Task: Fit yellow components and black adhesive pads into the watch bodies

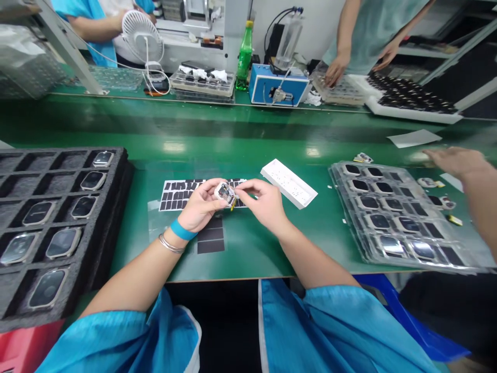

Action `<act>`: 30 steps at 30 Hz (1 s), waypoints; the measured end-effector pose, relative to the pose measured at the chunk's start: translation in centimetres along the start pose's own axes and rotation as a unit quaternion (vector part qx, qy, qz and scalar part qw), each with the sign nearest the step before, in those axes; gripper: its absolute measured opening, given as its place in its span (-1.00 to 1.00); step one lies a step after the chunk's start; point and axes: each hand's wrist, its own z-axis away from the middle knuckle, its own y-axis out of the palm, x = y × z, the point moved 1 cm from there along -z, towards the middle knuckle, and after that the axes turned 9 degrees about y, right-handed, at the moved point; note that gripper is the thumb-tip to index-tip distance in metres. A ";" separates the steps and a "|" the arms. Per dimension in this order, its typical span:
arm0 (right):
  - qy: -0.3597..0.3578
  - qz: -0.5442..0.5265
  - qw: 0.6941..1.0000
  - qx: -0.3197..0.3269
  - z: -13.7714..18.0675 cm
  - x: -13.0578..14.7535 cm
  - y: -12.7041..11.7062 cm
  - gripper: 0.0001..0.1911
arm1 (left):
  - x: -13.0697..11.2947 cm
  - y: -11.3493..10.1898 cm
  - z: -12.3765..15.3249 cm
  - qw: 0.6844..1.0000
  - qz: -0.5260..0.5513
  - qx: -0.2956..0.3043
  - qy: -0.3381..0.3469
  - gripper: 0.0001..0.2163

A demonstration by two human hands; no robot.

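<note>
My left hand point(200, 204) grips a small smartwatch body point(225, 194) with a clear casing and visible internals, and a small yellow tab point(233, 205) hangs below it. My right hand point(262, 204) pinches the same body from the right with its thumb and fingertips. Beneath both hands lies a sheet of black adhesive pads point(182, 194), partly hidden by my left hand. A strip of larger dark pads point(210, 241) sits just below my left wrist. A white plastic tray point(289, 182) lies tilted beyond my right hand, not touching it.
A black foam tray of watches point(58, 217) stands on the left, and a clear blister tray of watch parts point(399, 217) lies on the right. A co-worker's hand point(458, 160) reaches over that tray. Across the green bench point(248, 124), another person's hands point(337, 70) work at trays.
</note>
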 end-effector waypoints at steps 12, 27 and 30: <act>-0.203 0.176 0.963 -0.032 1.3 -0.5 1.2 -0.81 | 0.5 -0.1 -0.1 1.000 -0.009 -0.019 0.002 -0.50; -0.130 -0.004 0.991 -0.009 0.3 1.0 -0.7 -0.95 | 0.0 0.5 0.6 0.995 0.050 0.040 -0.082 -0.53; -0.175 0.040 0.984 -0.010 1.0 1.6 0.1 -0.92 | 0.4 0.5 0.7 0.991 0.050 0.066 -0.105 -0.51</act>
